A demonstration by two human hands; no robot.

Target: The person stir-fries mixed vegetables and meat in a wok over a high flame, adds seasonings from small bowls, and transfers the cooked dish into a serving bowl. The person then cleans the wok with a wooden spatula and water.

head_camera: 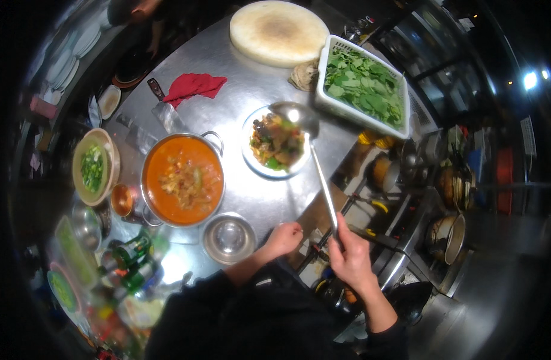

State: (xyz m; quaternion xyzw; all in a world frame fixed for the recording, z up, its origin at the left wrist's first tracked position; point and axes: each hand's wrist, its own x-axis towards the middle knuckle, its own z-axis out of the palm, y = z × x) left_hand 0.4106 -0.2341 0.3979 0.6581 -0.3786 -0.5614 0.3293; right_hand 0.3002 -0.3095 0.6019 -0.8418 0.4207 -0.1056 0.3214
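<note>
My right hand is wrapped around the long handle of a steel ladle. The ladle's bowl hangs over the upper right rim of a round white plate. On that plate lies a mixed cooked dish with dark, brown and green pieces. My left hand, its fingers curled in, is by the near edge of the steel table, and I see nothing in it. Just left of it stands a steel bowl with no food visible inside. Beyond that is a two-handled steel pot of orange soup.
A white basket of leafy greens and a round chopping board stand at the back. A cleaver lies near a red cloth. Green bottles crowd the lower left. Stove burners are on the right. Another person stands upper left.
</note>
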